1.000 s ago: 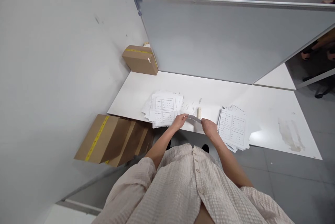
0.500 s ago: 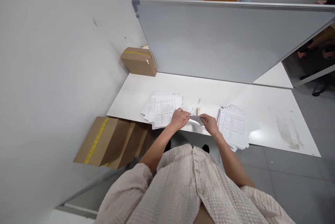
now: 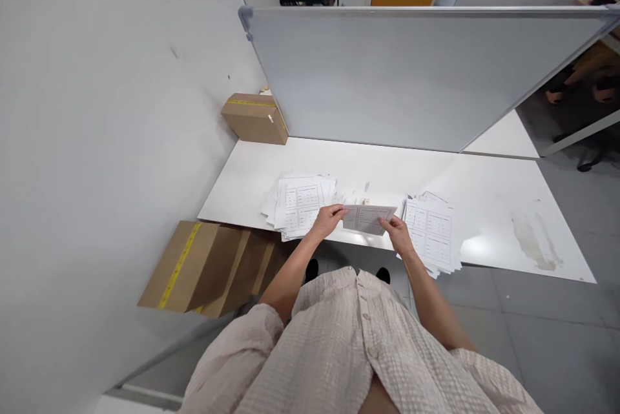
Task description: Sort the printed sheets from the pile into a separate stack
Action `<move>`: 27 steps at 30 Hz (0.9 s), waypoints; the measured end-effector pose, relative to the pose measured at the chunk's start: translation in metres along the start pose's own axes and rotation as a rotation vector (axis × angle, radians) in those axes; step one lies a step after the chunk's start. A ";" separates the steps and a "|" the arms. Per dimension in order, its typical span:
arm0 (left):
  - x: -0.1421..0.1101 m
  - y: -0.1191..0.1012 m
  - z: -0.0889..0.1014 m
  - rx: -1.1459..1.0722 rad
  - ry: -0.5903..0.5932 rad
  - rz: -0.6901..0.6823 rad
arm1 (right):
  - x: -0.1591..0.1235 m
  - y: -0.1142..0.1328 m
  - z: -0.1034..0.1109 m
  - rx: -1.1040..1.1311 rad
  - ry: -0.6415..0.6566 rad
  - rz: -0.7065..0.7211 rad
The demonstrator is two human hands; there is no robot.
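I hold a small printed paper slip (image 3: 368,217) by its two ends, lifted above the front edge of the white table (image 3: 387,168). My left hand (image 3: 327,219) pinches its left end and my right hand (image 3: 398,233) pinches its right end. A stack of printed sheets (image 3: 298,202) lies on the table just left of my left hand. Another stack of printed sheets (image 3: 432,233) lies just right of my right hand. A small beige block (image 3: 367,201) shows behind the slip's top edge.
A large whiteboard (image 3: 397,72) stands upright along the back of the table. A cardboard box (image 3: 254,118) sits at the table's far left corner. Several flat cardboard boxes (image 3: 208,265) lean below the table's left end. A wall runs along the left.
The paper was bent low between my hands; it is now raised and held flat, facing me. Both hands have moved slightly apart.
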State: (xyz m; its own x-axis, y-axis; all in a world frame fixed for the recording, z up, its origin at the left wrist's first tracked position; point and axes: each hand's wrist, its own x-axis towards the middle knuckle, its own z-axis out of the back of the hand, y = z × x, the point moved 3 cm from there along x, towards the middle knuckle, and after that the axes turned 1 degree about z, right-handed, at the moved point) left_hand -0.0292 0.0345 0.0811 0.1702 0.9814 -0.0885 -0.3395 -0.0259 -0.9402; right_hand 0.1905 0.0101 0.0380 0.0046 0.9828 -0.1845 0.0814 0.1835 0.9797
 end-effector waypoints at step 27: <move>0.012 0.023 -0.017 -0.184 -0.089 0.168 | -0.012 -0.012 0.018 -0.358 -0.007 -0.029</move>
State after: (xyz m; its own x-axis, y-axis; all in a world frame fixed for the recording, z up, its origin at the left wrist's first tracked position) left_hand -0.0194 0.0423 0.0529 0.0408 0.9730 -0.2271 -0.1810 -0.2163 -0.9594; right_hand 0.2070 -0.0041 0.0266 0.0142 0.9771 -0.2122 -0.2724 0.2080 0.9394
